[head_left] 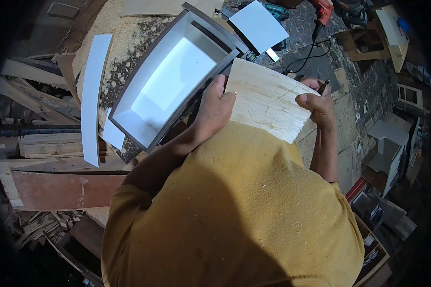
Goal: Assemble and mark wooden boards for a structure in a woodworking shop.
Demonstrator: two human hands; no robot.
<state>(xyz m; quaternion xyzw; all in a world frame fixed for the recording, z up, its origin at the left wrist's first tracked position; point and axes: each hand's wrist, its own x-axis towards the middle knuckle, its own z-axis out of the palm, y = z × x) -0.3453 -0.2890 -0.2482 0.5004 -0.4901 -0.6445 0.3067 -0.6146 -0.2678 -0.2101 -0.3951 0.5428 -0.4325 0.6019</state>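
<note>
A: How is each grip set?

B: The left grip [216, 104] is closed about the left edge of a pale wooden board [268, 100], thumb pressed near the edge; its fingertips are partly hidden. The right grip [321, 104] is closed on the board's right end, thumb laid on the upper face, fingers bent behind. A small dark slim object [324, 87] is also seen sticking out at the right grip; its kind cannot be told.

A: Position of the board?

B: Held tilted just in front of the yellow shirt [254, 191], between both grips. Contact with the cloth cannot be judged.

A: Edges and room?

B: The rim of an open-topped box [175, 79] is noted just beside the left grip. A gap is left between the board and a white square panel [258, 26]. More room is seen right of the right grip.

A: Materials?

B: Board: streaked grain, rough near edge. Box: smooth white inside, grey rim, bowed long side. A curved white strip [95, 100] is laid on the table [134, 38], which is dark, speckled and strewn with sawdust.
</note>
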